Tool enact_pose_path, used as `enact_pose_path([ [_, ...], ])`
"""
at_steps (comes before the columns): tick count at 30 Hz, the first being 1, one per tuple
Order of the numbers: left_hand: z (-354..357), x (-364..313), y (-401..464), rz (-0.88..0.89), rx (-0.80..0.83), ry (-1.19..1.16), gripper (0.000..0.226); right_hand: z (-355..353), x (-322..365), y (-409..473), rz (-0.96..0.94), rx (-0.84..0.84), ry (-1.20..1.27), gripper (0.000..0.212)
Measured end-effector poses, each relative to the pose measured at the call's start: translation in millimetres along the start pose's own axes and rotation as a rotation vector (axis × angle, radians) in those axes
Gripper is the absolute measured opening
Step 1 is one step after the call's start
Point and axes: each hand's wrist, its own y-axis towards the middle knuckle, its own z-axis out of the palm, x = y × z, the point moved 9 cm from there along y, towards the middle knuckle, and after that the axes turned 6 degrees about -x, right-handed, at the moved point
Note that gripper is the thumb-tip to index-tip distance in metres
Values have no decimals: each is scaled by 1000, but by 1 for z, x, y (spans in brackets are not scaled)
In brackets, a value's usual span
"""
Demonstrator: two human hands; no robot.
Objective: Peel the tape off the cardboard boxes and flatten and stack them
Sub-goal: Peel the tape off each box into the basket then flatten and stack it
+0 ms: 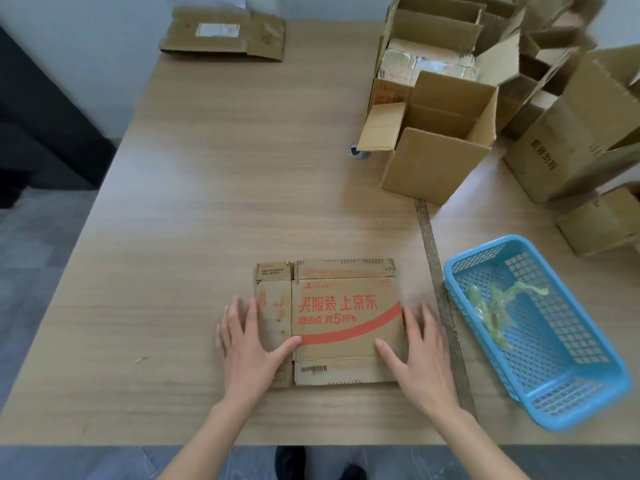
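A flattened cardboard box (pixel 339 306) with red print lies flat on the wooden table (pixel 207 220) near its front edge. My left hand (pixel 251 344) presses on the box's left side with straight, spread fingers. At the box's right edge, my right hand (pixel 420 351) lies flat in the same way. Another flattened box (pixel 223 34) lies at the table's far left corner. Several opened, upright boxes (pixel 440 133) stand at the back right.
A blue plastic basket (pixel 540 327) at the right holds crumpled strips of peeled tape (pixel 495 303). A metal seam strip (pixel 440 289) runs between two tabletops. A round cable hole (pixel 358 151) sits mid-table. More boxes (pixel 581 140) crowd the far right.
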Motion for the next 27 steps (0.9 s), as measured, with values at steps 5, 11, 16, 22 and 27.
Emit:
enact_pose_path([
  [5,-11,1,-10,-90,-14,-295,116,-10,9,-4,63,-52,258,81],
  [11,-40,-25,-24,-57,18,-696,114,-34,25,-5,97,-46,407,84],
  [16,-118,-49,-16,-13,-99,-654,107,-87,71,-1,21,-50,389,83],
  [22,-266,-90,-8,160,-268,-664,103,-176,179,6,-136,-64,440,81],
  [27,-388,-102,-10,206,-373,-729,100,-245,277,4,-257,-86,500,82],
])
